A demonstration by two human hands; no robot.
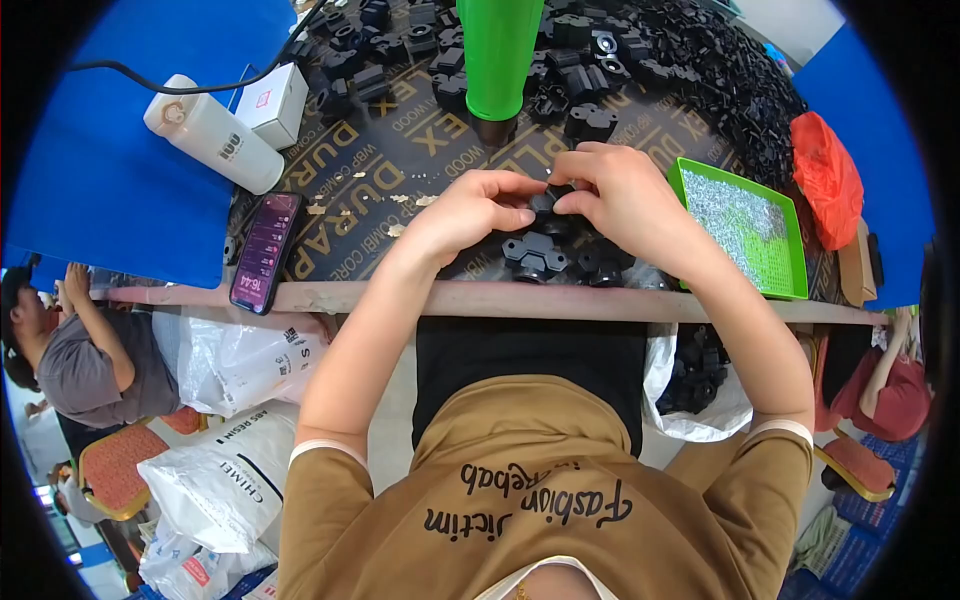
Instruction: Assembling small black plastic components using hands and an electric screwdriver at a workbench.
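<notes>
My left hand (470, 210) and my right hand (615, 190) meet over the dark board (370, 180) and pinch a small black plastic part (545, 203) between their fingertips. Just below them lie a few more black plastic parts (535, 255) near the table's front edge. A green tool (497, 55) with a black tip stands upright right behind my hands.
A big heap of black parts (690, 60) fills the back of the board. A green tray of small silver screws (745, 225) sits right, an orange bag (828, 175) beyond it. Left lie a phone (264, 250), a white bottle (215, 135) and a white box (275, 100). Other people sit at both sides.
</notes>
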